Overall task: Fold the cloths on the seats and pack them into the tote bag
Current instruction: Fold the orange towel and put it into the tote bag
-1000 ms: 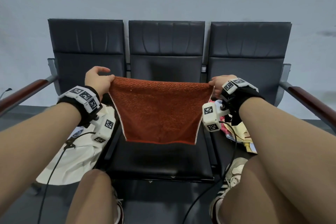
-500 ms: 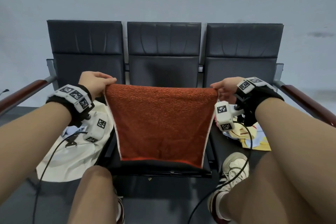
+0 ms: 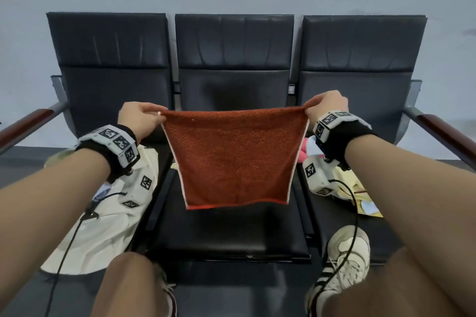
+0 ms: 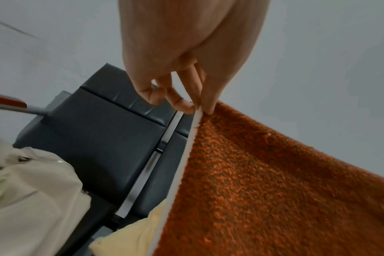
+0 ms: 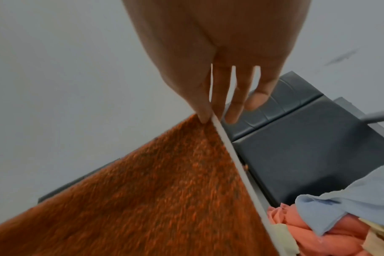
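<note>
Left hand (image 3: 140, 121) and right hand (image 3: 325, 108), held apart, each pinch a top corner of the cloth (image 3: 235, 159) hanging above the middle seat (image 3: 231, 234); matching corners squarely should give a clean fold.

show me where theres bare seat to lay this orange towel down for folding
The middle seat under the orange towel is bare, bordered by the tote bag on the left seat and the cloth pile on the right seat. Both outer seats are crowded.
</note>
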Motion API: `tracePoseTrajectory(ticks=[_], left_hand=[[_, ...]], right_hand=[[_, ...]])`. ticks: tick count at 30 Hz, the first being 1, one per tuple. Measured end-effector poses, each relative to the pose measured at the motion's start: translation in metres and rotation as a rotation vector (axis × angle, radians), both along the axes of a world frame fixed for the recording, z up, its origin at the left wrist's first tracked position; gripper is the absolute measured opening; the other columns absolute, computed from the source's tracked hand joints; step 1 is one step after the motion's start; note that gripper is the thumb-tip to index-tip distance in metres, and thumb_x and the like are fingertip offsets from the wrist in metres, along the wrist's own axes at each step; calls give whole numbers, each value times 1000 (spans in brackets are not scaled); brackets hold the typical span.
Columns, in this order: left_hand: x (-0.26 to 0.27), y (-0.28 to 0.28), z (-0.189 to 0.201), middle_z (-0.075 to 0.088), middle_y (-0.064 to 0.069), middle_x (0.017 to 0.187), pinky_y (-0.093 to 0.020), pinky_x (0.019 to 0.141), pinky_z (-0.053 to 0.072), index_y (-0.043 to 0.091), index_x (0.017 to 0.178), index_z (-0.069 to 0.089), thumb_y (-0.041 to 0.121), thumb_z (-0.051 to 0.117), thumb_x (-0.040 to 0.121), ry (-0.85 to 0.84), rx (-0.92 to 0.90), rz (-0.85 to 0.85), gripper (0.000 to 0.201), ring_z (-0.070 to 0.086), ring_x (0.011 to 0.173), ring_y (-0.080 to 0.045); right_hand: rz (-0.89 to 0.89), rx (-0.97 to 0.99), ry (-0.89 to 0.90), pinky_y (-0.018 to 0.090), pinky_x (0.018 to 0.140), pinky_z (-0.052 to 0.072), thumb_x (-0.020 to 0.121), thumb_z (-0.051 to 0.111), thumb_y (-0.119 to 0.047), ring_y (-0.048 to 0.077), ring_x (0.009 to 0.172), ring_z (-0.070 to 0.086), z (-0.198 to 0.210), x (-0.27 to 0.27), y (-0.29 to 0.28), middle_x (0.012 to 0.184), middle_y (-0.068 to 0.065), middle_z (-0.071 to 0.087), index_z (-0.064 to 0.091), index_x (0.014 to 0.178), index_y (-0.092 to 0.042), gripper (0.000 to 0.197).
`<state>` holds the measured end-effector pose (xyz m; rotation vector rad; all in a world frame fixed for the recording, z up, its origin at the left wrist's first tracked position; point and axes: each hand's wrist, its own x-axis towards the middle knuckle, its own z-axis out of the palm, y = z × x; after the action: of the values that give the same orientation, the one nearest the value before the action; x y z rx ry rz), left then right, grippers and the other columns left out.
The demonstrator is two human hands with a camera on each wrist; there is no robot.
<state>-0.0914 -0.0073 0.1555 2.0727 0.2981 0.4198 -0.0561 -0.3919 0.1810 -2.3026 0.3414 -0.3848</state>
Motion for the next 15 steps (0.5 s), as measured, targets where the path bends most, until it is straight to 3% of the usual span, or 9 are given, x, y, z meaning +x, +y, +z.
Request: tracePoseTrajectory(ticks=[4,7,9,12,15], left_hand=[[46,3,16,75,-2,85,-34,87,57,28,87,77,16,74,83,-163,16,49,13,67,78,-13],[69,4,26,71,2,74,-26,72,50,32,84,77,23,71,83,-265,-3,62,11,58,63,-7],[71,5,22,64,9,67,-24,69,45,30,88,78,24,71,83,-296,-16,62,11,53,58,-4],[61,6,-10,66,5,67,-24,68,48,27,90,78,20,72,85,-228,-24,26,11,57,59,-7],[42,7,-67,68,-3,60,-18,56,51,15,91,77,7,69,88,-62,-72,-16,11,61,51,-5]], right_hand=[[-62,31,-194,30,85,55,84,52,-18,24,93,68,12,24,7,99,3,73,76,96,-30,29],[-86,51,-308,28,87,53,84,53,-20,20,98,67,21,34,12,100,0,74,75,101,-28,29],[-72,64,-339,28,87,53,84,53,-20,17,97,68,15,35,11,98,-2,75,75,100,-27,28],[-47,33,-346,32,88,54,83,54,-21,18,96,69,-16,25,9,96,-2,75,75,98,-26,26],[-40,-65,-175,33,84,55,84,55,-21,23,98,67,-68,3,7,97,0,75,74,100,-27,26]])
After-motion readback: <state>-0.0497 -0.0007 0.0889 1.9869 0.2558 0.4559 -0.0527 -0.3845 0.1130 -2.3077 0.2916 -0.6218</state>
